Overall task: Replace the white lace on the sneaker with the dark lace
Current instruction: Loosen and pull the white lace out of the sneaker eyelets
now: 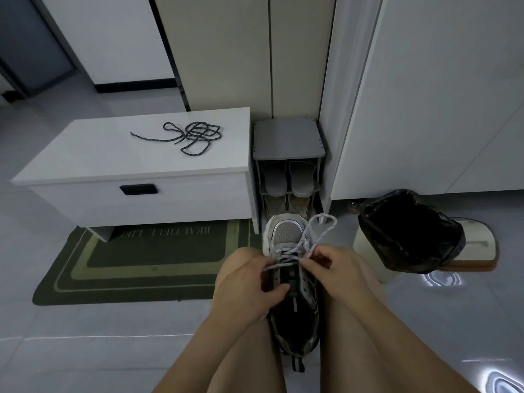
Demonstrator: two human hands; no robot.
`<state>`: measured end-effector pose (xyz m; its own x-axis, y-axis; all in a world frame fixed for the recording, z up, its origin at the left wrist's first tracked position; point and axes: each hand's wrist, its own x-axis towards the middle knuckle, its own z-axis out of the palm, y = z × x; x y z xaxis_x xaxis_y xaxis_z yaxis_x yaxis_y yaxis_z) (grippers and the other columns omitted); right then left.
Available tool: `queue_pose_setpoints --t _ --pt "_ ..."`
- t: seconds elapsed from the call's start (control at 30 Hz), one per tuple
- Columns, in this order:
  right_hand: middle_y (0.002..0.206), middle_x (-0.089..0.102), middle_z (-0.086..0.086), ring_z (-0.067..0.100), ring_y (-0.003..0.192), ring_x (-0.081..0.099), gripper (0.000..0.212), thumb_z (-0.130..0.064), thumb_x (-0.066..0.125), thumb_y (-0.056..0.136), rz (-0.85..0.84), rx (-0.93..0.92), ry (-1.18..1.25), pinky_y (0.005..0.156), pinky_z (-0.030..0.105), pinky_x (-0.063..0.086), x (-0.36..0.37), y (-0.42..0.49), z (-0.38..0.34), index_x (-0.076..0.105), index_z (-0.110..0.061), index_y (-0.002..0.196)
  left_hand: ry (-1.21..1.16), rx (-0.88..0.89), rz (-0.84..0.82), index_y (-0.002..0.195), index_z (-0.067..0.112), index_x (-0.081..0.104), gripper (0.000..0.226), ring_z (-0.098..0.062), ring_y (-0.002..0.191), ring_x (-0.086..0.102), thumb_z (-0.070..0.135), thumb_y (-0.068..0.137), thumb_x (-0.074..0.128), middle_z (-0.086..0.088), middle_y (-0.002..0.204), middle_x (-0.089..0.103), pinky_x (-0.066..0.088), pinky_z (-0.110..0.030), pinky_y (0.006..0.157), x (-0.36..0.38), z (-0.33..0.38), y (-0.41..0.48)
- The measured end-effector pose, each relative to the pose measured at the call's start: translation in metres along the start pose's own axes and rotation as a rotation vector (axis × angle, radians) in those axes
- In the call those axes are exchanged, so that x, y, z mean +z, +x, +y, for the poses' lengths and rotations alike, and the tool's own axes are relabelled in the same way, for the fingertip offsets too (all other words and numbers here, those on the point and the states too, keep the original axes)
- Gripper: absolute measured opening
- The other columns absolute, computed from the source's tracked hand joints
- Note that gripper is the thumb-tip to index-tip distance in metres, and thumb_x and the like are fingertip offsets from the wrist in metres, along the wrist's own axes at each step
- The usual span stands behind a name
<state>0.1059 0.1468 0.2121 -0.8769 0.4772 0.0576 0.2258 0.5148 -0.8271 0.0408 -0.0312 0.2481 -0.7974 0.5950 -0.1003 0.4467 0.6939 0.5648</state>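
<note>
Sneaker (293,282) on floor between knees, steadied for unlacing. Left hand (246,287) and right hand (331,268) each pinching white lace (309,239). Dark lace (195,136) coiled, waiting on white bench (85,165).

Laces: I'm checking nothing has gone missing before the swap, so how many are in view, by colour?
White lace, threaded in the sneaker, pinched by both hands: 1
Dark lace, loose on the white bench: 1
Total: 2
</note>
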Motion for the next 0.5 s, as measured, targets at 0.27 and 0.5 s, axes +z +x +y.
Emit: queue_pose_setpoints --t 0.27,0.5 --pt "0.055 0.046 -0.002 0.001 0.047 0.037 0.022 -0.015 0.064 0.087 0.302 0.106 0.29 0.049 0.016 0.032 -0.058 0.033 -0.01 0.058 -0.015 0.065 -0.017 -0.008 -0.003 0.114 0.038 0.057 0.037 0.007 0.079 0.048 0.046 0.079 0.063 0.022 0.088 0.055 0.031 -0.003 0.058 0.0 -0.003 0.0" --pt "0.077 0.07 -0.005 0.012 0.075 0.065 0.015 -0.032 0.075 0.075 -0.13 0.161 0.112 0.072 0.023 0.05 -0.025 0.012 -0.002 0.069 -0.02 0.081 -0.006 -0.011 -0.017 0.113 0.037 0.056 0.036 0.006 0.079 0.048 0.045 0.079 0.064 0.023 0.088 0.054 0.03 -0.003 0.057 0.0 -0.003 0.002"
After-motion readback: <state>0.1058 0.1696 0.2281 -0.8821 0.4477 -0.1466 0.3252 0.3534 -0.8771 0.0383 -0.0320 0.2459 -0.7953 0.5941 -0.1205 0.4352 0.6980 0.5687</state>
